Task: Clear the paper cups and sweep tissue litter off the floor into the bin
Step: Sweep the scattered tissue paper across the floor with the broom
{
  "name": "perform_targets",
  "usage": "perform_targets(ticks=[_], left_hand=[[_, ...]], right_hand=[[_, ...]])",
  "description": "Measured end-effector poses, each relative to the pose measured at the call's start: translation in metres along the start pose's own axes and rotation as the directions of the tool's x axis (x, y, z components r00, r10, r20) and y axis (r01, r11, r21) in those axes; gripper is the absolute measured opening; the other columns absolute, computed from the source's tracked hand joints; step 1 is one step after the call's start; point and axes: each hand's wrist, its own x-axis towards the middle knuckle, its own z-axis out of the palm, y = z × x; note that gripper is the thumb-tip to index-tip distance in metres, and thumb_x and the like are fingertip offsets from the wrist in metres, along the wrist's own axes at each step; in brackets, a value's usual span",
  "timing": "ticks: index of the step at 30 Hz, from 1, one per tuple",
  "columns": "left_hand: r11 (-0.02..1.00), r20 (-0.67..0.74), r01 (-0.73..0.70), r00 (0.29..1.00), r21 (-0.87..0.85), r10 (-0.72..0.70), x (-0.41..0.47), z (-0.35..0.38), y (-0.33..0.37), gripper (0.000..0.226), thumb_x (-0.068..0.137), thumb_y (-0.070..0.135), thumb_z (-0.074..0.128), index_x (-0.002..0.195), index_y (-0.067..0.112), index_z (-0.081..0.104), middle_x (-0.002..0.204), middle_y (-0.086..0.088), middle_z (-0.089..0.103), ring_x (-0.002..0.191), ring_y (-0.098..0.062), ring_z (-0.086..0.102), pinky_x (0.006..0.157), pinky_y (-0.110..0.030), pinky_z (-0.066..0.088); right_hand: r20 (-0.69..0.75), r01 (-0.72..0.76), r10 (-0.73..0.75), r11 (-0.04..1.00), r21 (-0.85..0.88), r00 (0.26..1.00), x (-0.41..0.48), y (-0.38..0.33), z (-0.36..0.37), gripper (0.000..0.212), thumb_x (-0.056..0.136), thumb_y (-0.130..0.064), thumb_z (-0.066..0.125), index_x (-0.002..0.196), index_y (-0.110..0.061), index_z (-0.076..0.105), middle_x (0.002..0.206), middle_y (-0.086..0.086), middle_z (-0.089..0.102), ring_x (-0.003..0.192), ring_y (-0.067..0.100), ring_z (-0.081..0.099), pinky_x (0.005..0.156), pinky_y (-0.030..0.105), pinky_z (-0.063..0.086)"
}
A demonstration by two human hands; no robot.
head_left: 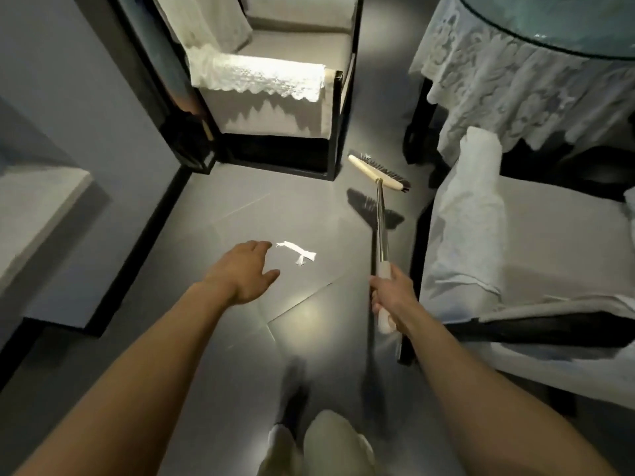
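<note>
White shredded tissue scrap (297, 253) lies on grey tiled floor (223, 345); right grip (391, 297) clasps metal-handled cream broom (378, 172), likely for sweeping it; left grip (244, 273) spread empty.

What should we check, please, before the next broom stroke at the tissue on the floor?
1. Right hand grips the broom handle: ok.
2. Tissue in plain sight on the floor: ok.
3. Left hand out of the sweep path: not ok, it hovers open beside the tissue.
4. Broom head touching the floor: cannot tell.
5. Broom head apart from the armchair: ok.
6. Bin in view: not ok, none shows.
</note>
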Motion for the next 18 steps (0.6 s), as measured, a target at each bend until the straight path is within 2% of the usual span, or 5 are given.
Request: perform_targets(ticks=[5,7,12,16,18], left_hand=[[0.989,0.029,-0.137,0.99,0.048,0.136,0.091,-0.039,-0.01,0.061,0.096,0.039,0.047,0.147,0.013,0.026,0.15,-0.008,0.034,0.135,-0.025,0.034,0.11,-0.033,0.028],[0.981,0.034,-0.181,0.983,0.067,0.179,0.136,-0.051,-0.009,0.061,0.096,0.038,0.048,0.147,0.013,0.026,0.149,-0.008,0.034,0.135,-0.025,0.034,0.11,-0.032,0.028],[0.966,0.119,-0.243,0.965,0.086,0.233,0.264,-0.07,-0.001,0.061,0.096,0.038,0.047,0.147,0.013,0.024,0.151,-0.008,0.031,0.137,-0.025,0.032,0.112,-0.034,0.026],[0.952,0.16,-0.294,0.947,0.081,0.279,0.361,-0.08,0.002,0.06,0.097,0.036,0.047,0.147,0.012,0.025,0.15,-0.009,0.032,0.137,-0.026,0.032,0.112,-0.034,0.025],[0.946,0.181,-0.313,0.938,0.082,0.294,0.404,-0.083,-0.001,0.06,0.097,0.037,0.046,0.147,0.013,0.024,0.151,-0.008,0.032,0.137,-0.026,0.031,0.113,-0.034,0.025]], right_hand=[[-0.06,-0.051,0.055,0.996,0.071,0.997,0.057,-0.037,0.022,0.044,0.094,-0.011,0.054,0.135,-0.022,0.043,0.085,0.014,0.053,0.055,0.017,0.046,0.038,0.02,0.04],[-0.067,-0.064,0.07,0.995,0.079,0.995,0.088,-0.053,0.03,0.044,0.094,-0.011,0.054,0.135,-0.02,0.042,0.079,0.012,0.051,0.054,0.016,0.045,0.038,0.021,0.039],[-0.09,-0.082,0.087,0.995,0.053,0.992,0.187,-0.103,0.044,0.04,0.094,-0.007,0.051,0.132,-0.018,0.043,0.084,0.014,0.047,0.055,0.016,0.042,0.044,0.026,0.039],[-0.127,-0.076,0.076,0.997,0.008,0.989,0.262,-0.143,0.052,0.033,0.094,-0.001,0.048,0.126,-0.006,0.047,0.071,0.011,0.042,0.049,0.016,0.037,0.036,0.021,0.034],[-0.133,-0.073,0.071,0.997,-0.005,0.988,0.296,-0.162,0.057,0.033,0.095,-0.001,0.048,0.127,-0.007,0.047,0.067,0.01,0.041,0.047,0.016,0.036,0.032,0.019,0.034]])
